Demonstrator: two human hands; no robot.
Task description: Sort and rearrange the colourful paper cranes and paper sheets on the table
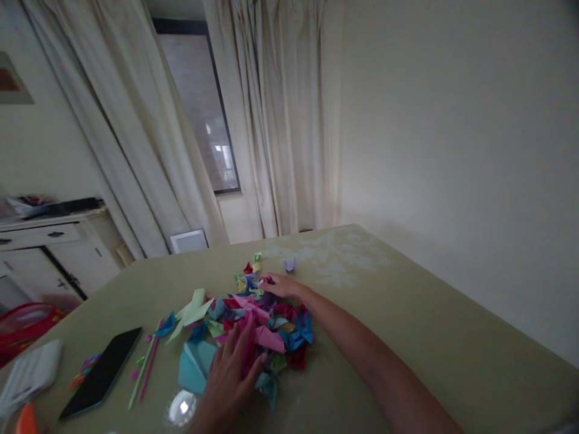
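Note:
A heap of folded coloured paper pieces (266,319) lies on the olive-green table (407,313). My left hand (230,374) rests flat on the near side of the heap, fingers spread over pink and light blue pieces. My right hand (283,284) reaches across to the far edge of the heap, its fingers curled on small pieces there; what they grip is too small to name. A lone lilac piece (289,264) sits just beyond it.
A black phone (102,371) lies at the left, with thin pink and green paper sticks (145,367) beside it. A white object (29,374) and something orange (25,421) sit at the table's left corner. A white cabinet (49,253), curtains and a window stand behind.

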